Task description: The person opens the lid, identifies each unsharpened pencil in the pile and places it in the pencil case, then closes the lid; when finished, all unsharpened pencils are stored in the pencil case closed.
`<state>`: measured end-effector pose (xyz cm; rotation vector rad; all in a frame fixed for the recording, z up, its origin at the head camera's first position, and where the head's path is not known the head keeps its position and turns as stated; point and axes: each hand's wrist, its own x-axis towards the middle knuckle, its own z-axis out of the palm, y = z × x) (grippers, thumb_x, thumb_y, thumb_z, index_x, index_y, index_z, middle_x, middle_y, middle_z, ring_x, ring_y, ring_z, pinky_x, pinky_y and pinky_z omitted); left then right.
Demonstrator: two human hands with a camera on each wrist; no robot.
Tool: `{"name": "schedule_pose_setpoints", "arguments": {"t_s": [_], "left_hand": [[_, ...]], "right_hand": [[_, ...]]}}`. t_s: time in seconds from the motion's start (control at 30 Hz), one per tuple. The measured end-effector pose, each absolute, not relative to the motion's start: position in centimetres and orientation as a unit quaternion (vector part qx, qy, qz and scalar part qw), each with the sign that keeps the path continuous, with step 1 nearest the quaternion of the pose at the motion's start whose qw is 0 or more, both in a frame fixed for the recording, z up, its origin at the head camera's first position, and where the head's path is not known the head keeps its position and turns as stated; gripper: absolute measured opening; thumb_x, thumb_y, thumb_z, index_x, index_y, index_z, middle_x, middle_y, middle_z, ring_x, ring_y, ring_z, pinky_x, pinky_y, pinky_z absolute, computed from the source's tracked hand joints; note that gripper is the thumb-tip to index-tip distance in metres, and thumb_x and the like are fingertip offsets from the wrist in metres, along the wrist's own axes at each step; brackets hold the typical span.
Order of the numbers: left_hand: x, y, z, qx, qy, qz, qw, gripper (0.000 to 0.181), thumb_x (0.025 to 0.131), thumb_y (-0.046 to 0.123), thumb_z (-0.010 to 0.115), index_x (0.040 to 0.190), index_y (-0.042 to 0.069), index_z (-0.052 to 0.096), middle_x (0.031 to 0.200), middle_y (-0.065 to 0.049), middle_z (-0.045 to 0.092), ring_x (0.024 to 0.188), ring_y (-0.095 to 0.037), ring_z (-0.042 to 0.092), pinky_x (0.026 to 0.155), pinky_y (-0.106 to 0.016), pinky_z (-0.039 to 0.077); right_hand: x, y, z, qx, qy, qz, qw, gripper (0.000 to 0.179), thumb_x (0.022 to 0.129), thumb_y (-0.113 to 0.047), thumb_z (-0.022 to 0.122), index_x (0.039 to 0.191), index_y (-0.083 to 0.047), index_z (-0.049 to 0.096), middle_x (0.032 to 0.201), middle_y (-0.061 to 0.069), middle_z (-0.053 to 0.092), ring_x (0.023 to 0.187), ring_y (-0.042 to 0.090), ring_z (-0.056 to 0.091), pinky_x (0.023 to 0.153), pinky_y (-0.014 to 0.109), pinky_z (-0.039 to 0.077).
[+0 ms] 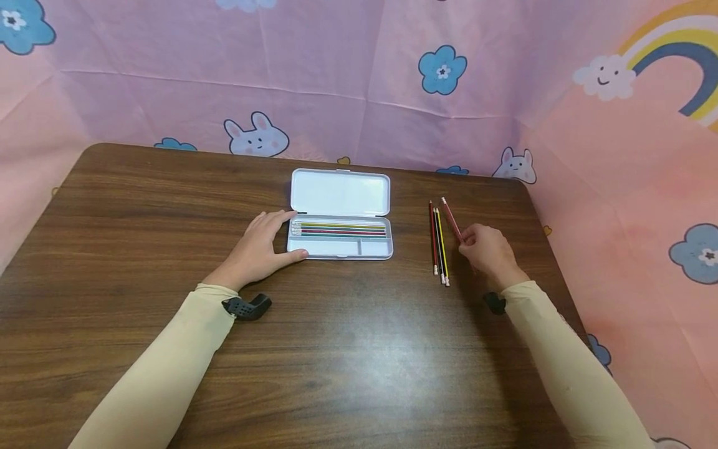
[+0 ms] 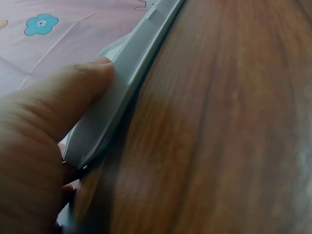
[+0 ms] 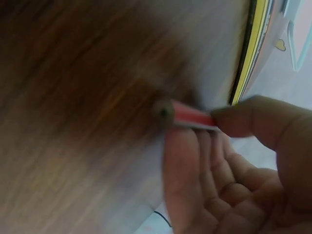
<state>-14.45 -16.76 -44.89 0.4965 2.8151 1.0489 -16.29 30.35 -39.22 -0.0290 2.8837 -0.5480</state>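
A white pencil case [image 1: 330,248] lies with its lid [image 1: 340,192] folded back, and several pencils [image 1: 341,231] lie side by side in its rear compartment. My left hand [image 1: 255,249] grips the left end of the case, thumb [image 2: 92,80] against the front wall and a finger at the back corner. To the right of the case, my right hand [image 1: 487,249] pinches a red pencil [image 1: 452,219] between thumb and fingers. The eraser end points away from me; the sharpened tip [image 3: 165,113] shows blurred in the right wrist view.
Three loose pencils, a red one [image 1: 432,237], a black one [image 1: 439,246] and a yellow one [image 1: 442,249], lie between the case and my right hand. The wooden table [image 1: 336,349] meets patterned cloth [image 1: 348,75] at its back and right edges.
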Motion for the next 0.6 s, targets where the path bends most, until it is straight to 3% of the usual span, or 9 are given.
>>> {"name": "schedule_pose_setpoints", "arguments": {"t_s": [0.13,0.33,0.6], "left_hand": [[-14.4,-16.7,-44.9,0.162,0.924,0.343,0.045,0.093,0.090,0.058,0.074,0.160,0.010,0.036,0.163,-0.019,0.036,0.155,-0.040,0.024,0.130,-0.054,0.008],[-14.5,-16.7,-45.0,0.160,0.925,0.342,0.047,0.092,0.089,0.057,0.076,0.159,0.011,0.037,0.163,-0.017,0.037,0.155,-0.038,0.023,0.130,-0.053,0.008],[-14.6,-16.7,-45.1,0.161,0.924,0.343,0.047,0.094,0.089,0.059,0.075,0.159,0.012,0.037,0.163,-0.017,0.037,0.155,-0.038,0.024,0.130,-0.052,0.008]], "right_hand": [[-16.3,29.9,-38.8,-0.017,0.981,-0.188,0.043,0.025,0.094,-0.014,0.063,0.116,-0.002,0.069,0.101,0.015,0.073,0.079,0.026,0.066,0.068,0.043,0.054],[-16.5,26.2,-37.8,-0.077,0.969,-0.228,-0.048,0.020,0.092,-0.010,0.066,0.110,-0.004,0.072,0.095,0.011,0.072,0.084,0.026,0.066,0.070,0.043,0.053],[-16.9,19.8,-37.7,-0.186,0.960,-0.201,-0.061,0.018,0.092,-0.011,0.073,0.109,-0.009,0.078,0.093,0.003,0.070,0.081,0.019,0.067,0.066,0.038,0.057]]}}
